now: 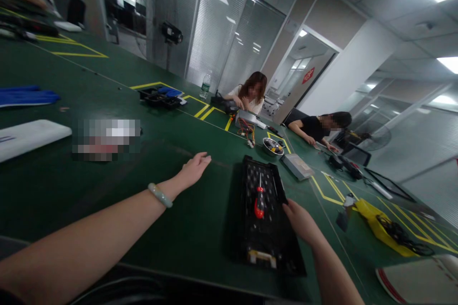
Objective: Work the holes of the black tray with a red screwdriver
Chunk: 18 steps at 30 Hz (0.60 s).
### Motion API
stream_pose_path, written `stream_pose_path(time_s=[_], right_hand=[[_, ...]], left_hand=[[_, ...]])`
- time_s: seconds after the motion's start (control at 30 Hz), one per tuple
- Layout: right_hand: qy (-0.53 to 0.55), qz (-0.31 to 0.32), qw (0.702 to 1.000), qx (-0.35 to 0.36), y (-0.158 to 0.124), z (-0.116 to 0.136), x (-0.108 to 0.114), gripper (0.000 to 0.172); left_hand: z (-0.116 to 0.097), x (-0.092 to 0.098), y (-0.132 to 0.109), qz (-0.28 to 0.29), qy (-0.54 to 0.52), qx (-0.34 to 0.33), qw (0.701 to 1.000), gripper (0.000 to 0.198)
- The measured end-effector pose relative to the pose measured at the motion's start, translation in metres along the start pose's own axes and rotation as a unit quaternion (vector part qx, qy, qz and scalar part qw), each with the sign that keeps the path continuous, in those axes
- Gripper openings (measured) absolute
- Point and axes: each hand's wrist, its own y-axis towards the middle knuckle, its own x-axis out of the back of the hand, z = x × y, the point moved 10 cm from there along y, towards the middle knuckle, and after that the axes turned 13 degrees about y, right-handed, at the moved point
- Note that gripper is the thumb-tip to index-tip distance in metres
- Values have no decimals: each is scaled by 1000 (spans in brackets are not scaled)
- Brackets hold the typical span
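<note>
A long black plastic housing (272,233), its surface dotted with small light spots, lies or is held just over the green table in front of me. My right hand (299,219) grips its right edge, with the thumb on top and the other fingers mostly hidden. On the housing rests a screwdriver (259,204) with a red and black handle, its shaft pointing away from me. My left hand (194,169) reaches over the table to the left of the housing, empty, fingers stretched out. A bracelet circles that wrist.
Beyond the housing are a metal bowl (273,147) of small parts and a grey box (297,167). A yellow bag (384,231) with black cable lies right. Blue gloves (26,96) and a white case (34,139) are left. Two people sit across the green table (200,228).
</note>
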Motion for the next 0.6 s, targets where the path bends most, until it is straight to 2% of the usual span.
stream_pose_path(time_s=[0.17, 0.27, 0.4, 0.6], right_hand=[[-24, -56, 995, -74, -27, -84, 64, 63], [-32, -88, 990, -106, -39, -120, 92, 64], [-38, -124, 983, -132, -51, -148, 113, 54], [-50, -157, 972, -168, -58, -173, 125, 56]], left_hand=[[2, -9, -3, 46, 0, 26, 999, 73], [-2, -9, -3, 55, -1, 17, 998, 70], [-5, -9, -4, 57, 3, 12, 998, 69], [-6, -6, -8, 62, 8, 13, 998, 71]])
